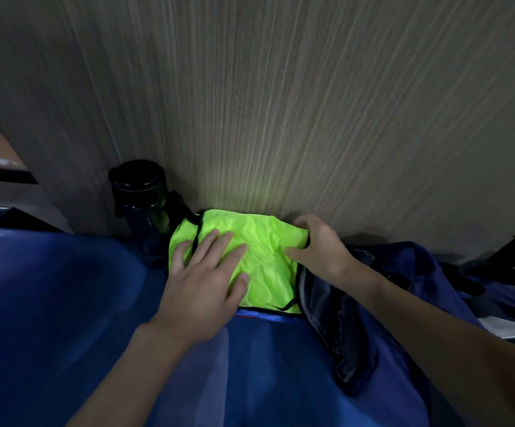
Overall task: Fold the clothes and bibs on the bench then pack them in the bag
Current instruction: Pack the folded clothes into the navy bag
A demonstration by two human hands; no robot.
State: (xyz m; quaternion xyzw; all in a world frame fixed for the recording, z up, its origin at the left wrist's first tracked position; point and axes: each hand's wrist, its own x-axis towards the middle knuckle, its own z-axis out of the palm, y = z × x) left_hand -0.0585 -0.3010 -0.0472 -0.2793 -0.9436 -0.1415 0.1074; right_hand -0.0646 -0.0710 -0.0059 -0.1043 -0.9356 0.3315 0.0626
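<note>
- Progress: green bib [262, 257] lies on blue worktop [49, 288], back edge at wall [280, 103]; judged mid-fold, not yet packed.
- Bag [357, 318] just R of bib; blue cloth [250, 365] in front of bib looks unfolded, so most work remains.
- L hand [206, 272]: grip flat, fingers spread, pressing on bib, holding nothing.
- R hand [317, 245]: grip curled round bib's R edge.
- Bottle [140, 204]: just L of bib.

This looks like a sports changing room or a team's bench area. A blue moulded plastic table [49, 288] stands against a wall panel [280, 103] of grey wood-grain laminate. Along the table's far edge are a black drinks bottle [140, 192], a neon-yellow mesh training bib [265, 241] and a dark blue sports bag [357, 303].
</note>
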